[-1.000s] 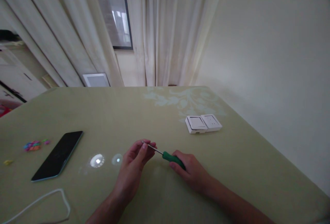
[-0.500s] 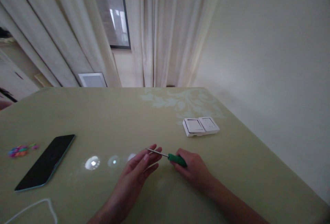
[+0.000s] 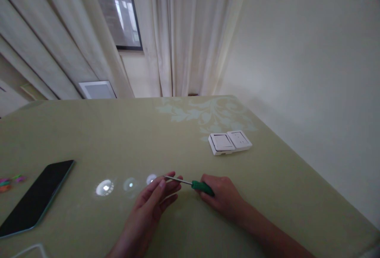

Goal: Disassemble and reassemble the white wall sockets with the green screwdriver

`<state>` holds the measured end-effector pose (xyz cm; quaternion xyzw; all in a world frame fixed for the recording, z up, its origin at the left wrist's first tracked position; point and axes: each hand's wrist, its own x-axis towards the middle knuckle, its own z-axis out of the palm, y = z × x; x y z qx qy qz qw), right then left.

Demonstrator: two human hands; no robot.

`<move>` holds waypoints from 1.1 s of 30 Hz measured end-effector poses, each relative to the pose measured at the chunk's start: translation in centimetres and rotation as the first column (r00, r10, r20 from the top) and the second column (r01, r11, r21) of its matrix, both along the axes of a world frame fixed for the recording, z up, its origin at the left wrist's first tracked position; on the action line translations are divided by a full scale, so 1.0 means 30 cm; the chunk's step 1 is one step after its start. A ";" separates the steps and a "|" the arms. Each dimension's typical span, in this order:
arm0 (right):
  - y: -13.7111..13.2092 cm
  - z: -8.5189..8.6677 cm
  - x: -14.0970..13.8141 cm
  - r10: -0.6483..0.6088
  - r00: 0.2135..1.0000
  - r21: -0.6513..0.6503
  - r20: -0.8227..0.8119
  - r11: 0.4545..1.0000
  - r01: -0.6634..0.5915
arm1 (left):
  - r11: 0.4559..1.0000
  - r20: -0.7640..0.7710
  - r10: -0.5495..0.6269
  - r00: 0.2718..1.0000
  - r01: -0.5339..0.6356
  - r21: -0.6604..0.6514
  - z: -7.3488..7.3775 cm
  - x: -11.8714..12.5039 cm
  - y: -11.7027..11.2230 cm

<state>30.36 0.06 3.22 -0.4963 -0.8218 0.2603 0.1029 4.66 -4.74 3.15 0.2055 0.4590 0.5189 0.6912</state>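
A screwdriver with a green handle (image 3: 203, 188) and a thin metal shaft (image 3: 181, 180) is held by my right hand (image 3: 222, 194), its fingers wrapped round the handle. The shaft points left, across the fingers of my left hand (image 3: 156, 198). That hand is half turned up, with its fingers loosely curled and apart. The screwdriver's tip is by the left index finger and thumb; whether they touch it I cannot tell. Beyond my right hand, a white double wall plate with a switch and a socket (image 3: 230, 142) lies on the table.
A black tablet (image 3: 38, 196) lies on the green table (image 3: 118, 131) at left. Small colourful pieces (image 3: 12, 182) sit beside it, partly cut off. A white cable (image 3: 31, 249) shows at the lower left. Curtains (image 3: 190, 32) hang behind; a wall (image 3: 311, 72) borders the right side.
The view has turned slightly right, so the tablet, colourful pieces and cable sit farther left. My left thumb has come closer to the screwdriver's tip. The right hand keeps its grip.
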 end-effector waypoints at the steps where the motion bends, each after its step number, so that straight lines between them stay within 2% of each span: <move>1: -0.001 -0.002 -0.002 0.008 1.000 -0.002 0.006 1.000 -0.008 | 1.000 0.007 -0.005 1.000 0.005 -0.001 -0.011 -0.005 0.001; 5: -0.005 -0.002 -0.006 0.021 0.999 -0.009 0.032 1.000 -0.021 | 0.999 0.014 -0.030 0.999 0.030 0.011 -0.034 -0.020 0.004; 12: -0.010 0.012 -0.004 0.016 0.997 -0.025 0.070 1.000 -0.015 | 0.998 0.068 -0.003 0.998 -0.001 0.060 0.004 -0.004 -0.007; 15: -0.009 0.013 -0.006 0.017 0.997 -0.028 0.079 0.999 -0.015 | 0.998 0.066 -0.015 0.998 0.011 0.069 0.004 -0.006 -0.009; 21: -0.002 0.012 -0.005 0.013 0.996 -0.037 0.086 0.999 -0.010 | 0.985 0.086 -0.148 0.985 0.139 0.101 -0.071 -0.044 0.011; 24: 0.003 0.015 -0.001 0.008 0.996 -0.037 0.085 0.999 -0.005 | 0.983 0.071 -0.155 0.985 0.147 0.115 -0.093 -0.053 0.012; 33: 0.005 0.017 0.001 -0.017 0.997 -0.047 0.077 0.999 0.021 | 0.995 0.023 -0.058 0.998 0.056 0.085 -0.031 -0.023 -0.009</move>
